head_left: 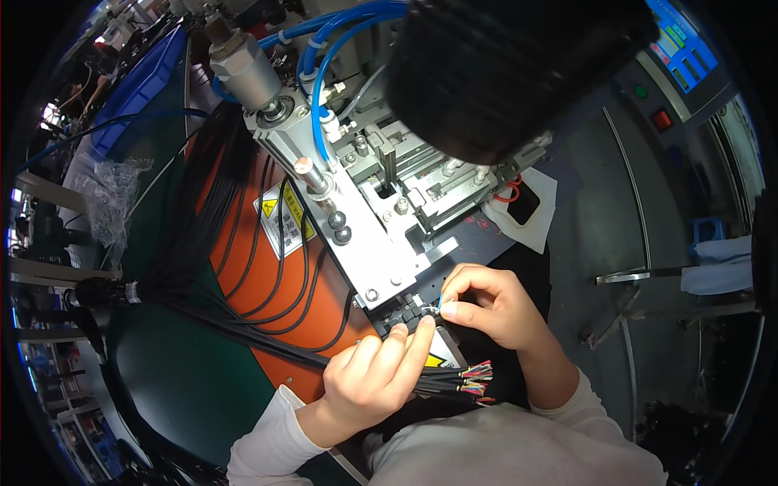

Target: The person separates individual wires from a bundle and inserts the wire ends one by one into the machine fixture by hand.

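The thumb and index finger of my right hand (496, 309) are closed in a pinch on thin coloured wires (435, 309) at the front of the machine. Opposite, my left hand (374, 374) reaches in over black cables, its fingers stretched toward a small black fixture (392, 318). The left fingertips rest at the fixture's near edge, close to the wires; the thumb is hidden. Out from under this hand come several black cable ends with stripped multicoloured wires (476, 374). Above both hands stands the metal press machine (356, 251), with blue air hoses (318, 97).
A thick bundle of black cables (194, 219) spreads over the orange plate (316, 324) and green table (162, 356). A large black cylinder (510, 73) overhangs the machine. A phone-like dark object (523, 206) lies on a white sheet to the right. A control screen (685, 49) stands far right.
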